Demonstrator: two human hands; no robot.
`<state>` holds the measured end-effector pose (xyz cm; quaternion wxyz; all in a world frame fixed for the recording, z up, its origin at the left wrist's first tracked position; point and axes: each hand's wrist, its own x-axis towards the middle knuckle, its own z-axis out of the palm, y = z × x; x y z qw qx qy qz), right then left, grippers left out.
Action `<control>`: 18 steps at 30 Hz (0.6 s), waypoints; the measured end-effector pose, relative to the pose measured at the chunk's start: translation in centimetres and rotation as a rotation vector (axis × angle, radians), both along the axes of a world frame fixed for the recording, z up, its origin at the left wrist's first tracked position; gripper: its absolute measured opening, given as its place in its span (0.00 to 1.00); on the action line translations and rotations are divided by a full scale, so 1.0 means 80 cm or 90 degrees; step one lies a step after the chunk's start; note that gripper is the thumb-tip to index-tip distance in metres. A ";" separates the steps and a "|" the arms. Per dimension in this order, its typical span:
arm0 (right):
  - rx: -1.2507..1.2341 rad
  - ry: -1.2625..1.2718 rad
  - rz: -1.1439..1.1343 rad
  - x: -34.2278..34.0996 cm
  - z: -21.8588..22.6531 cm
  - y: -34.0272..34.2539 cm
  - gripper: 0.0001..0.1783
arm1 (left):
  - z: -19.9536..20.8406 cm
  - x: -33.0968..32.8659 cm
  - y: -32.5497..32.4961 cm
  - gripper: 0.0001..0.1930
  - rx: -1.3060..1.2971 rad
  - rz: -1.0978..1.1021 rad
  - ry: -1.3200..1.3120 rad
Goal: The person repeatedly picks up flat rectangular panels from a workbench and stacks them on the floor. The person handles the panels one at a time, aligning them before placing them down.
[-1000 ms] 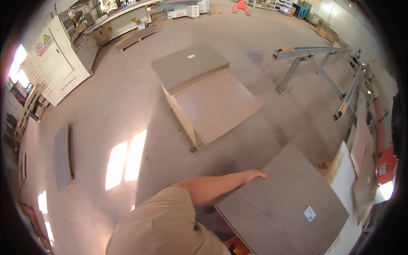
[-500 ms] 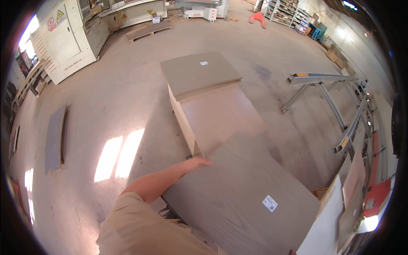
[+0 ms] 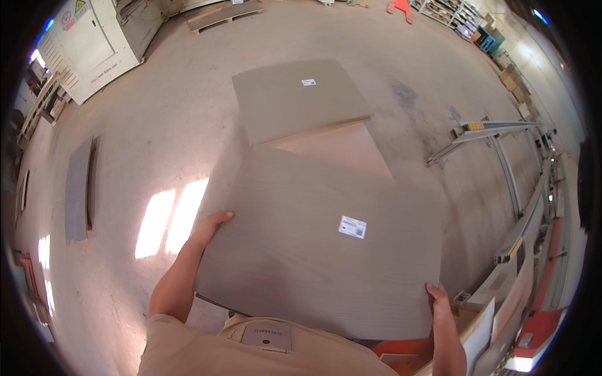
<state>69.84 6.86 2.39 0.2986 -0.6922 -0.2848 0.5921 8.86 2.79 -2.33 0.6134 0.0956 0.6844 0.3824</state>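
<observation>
Large grey-brown panel (image 3: 313, 241) was carried flat at chest height, in front of the person and above the concrete floor (image 3: 157, 144). Left hand (image 3: 212, 227) gripped its left edge, fingers curled over the top face. Right hand (image 3: 439, 299) held the near right corner, fingers wrapped round the edge. Both grips were clamped on the panel. A small white label (image 3: 352, 227) sat on its upper face.

Risks, as judged:
- The two holds were far apart and on edges only. The broad sheet could tip or slide out if either hand loosened, most likely at the right corner, where little of the hand was over the face.
- The panel hid the floor directly ahead of the feet, so a trip on anything lying low was possible.
- The far edge reached close to the stack of boards (image 3: 301, 103) ahead. A careless swing could knock a corner against it and chip an edge.
- The metal roller rail (image 3: 501, 182) stood to the right, another thing to clip when turning.

Surroundings: a workshop hall, bare dusty concrete with two bright sun patches (image 3: 172, 216) on the left. The stack had a grey top sheet offset over paler, pinkish boards. A narrow grey panel (image 3: 78, 188) lay on the floor at far left. A cream machine cabinet (image 3: 94, 47) stood top left, and a low pallet (image 3: 222, 14) beyond it. Leaning boards and something red (image 3: 533, 338) were at lower right.
</observation>
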 end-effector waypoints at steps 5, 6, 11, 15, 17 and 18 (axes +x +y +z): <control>0.015 0.009 0.175 -0.040 -0.032 0.229 0.36 | -0.008 -0.005 0.053 0.31 0.036 0.164 0.009; 0.017 -0.008 0.210 -0.052 -0.036 0.272 0.36 | -0.008 -0.004 0.064 0.31 0.047 0.215 -0.012; 0.031 -0.049 0.355 -0.119 -0.067 0.479 0.40 | -0.018 -0.021 0.158 0.28 0.114 0.290 -0.010; 0.107 -0.208 0.440 -0.187 -0.099 0.601 0.47 | -0.040 -0.061 0.230 0.26 0.092 0.314 0.070; 0.091 -0.198 0.450 -0.219 -0.100 0.644 0.49 | -0.047 -0.089 0.268 0.26 0.110 0.288 0.113; 0.083 -0.197 0.471 -0.235 -0.099 0.665 0.50 | -0.051 -0.099 0.285 0.25 0.114 0.279 0.127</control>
